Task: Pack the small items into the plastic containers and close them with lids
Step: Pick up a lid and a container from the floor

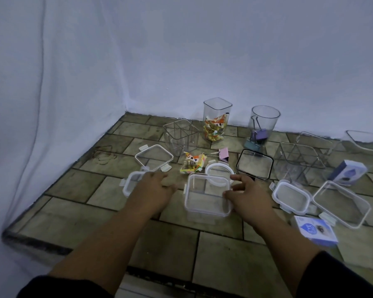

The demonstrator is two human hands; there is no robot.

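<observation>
A clear square container (207, 195) stands open and empty at the middle of the tiled surface. My right hand (249, 195) holds its right rim, thumb and fingers curled on the edge. My left hand (157, 186) rests open on the tiles just left of it, partly covering a clear lid (132, 182). A snack packet (192, 164) and a pink binder clip (221, 154) lie loose behind the container. A round lid (219, 171) lies behind the container's far edge.
At the back stand a tall square jar of snack packets (216, 120), a round jar with binder clips (263, 123) and empty clear boxes (180, 136). Lids (154, 157), a black-rimmed lid (254, 163) and two blue-white cartons (317, 232) lie around. White cloth walls stand left and behind.
</observation>
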